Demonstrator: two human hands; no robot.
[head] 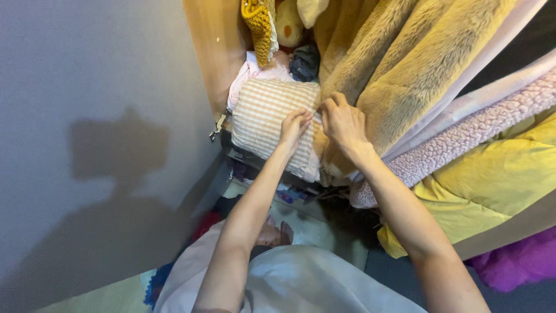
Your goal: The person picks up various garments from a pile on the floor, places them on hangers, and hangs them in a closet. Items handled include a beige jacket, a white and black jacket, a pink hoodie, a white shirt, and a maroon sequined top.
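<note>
Hands both on the striped cushion [267, 124], orange-and-white, wedged in a packed wardrobe nook against the wooden side panel [215, 52] at left. Left hand [293, 128] lies on the cushion's right edge, fingers curled and pressing or pinching the fabric; can't tell if it actually grips. Right hand [343, 120] just beside it, fingers bent and closed on the same edge where the cushion meets the tan fur blanket [399, 64]. Cushion sits on top of a stack of dark folded things, pink cloth [250, 74] tucked behind it at the far side, a yellow crocheted piece [258, 26] hanging above. Right of the hands: pink fleecy blanket [463, 136], then yellow quilt [492, 179], purple fabric [518, 261] near right. Grey wall [87, 116] fills the left.

Progress, judged: cushion looks mostly seated in its slot already; only the right edge is being worked by the fur blanket. Surrounding bedding bulges out, not tidy yet.
</note>
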